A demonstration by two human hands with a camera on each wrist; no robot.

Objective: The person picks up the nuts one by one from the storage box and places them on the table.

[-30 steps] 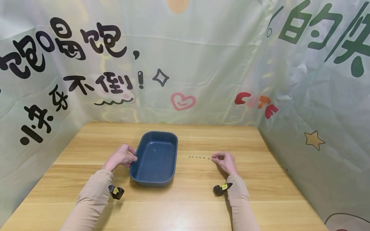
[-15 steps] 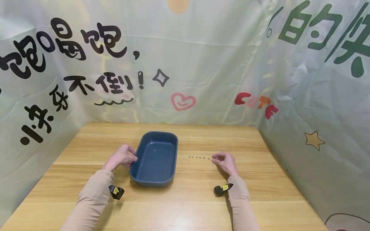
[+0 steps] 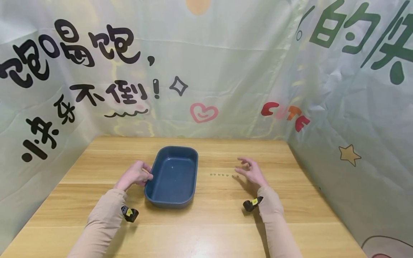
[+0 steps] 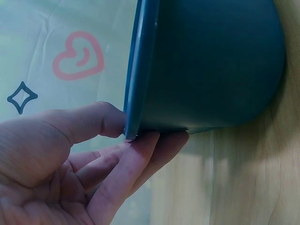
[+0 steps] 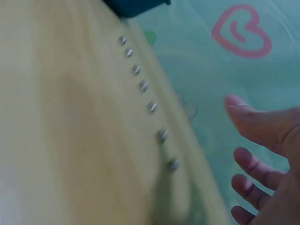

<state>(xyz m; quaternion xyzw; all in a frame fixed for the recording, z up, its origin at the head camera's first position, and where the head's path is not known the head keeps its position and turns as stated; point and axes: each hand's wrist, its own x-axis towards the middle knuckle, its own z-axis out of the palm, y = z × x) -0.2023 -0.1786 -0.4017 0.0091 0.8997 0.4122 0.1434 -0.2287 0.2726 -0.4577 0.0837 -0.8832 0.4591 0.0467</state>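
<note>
My left hand (image 3: 133, 176) pinches the left rim of a dark blue rectangular tub (image 3: 177, 181). In the left wrist view, its thumb lies over the tub's rim (image 4: 136, 84) and the fingers press the outer wall. A straight row of several tiny silvery metal pieces lies right of the tub; their exact kind cannot be told. My right hand (image 3: 253, 173) hovers by the row's right end, fingers spread and holding nothing. The rightmost metal piece (image 5: 174, 164) rests on the table, apart from the fingers in the right wrist view.
The wooden table (image 3: 180, 233) carries the tub and the row. A printed cloth wall (image 3: 232, 79) stands along its back and sides. A tiny bright spot shows on the tub's floor; whether it is an object cannot be told.
My right hand has released a small metal piece at the row's right end, risen and spread its fingers. My left hand and the tub have stayed put.
</note>
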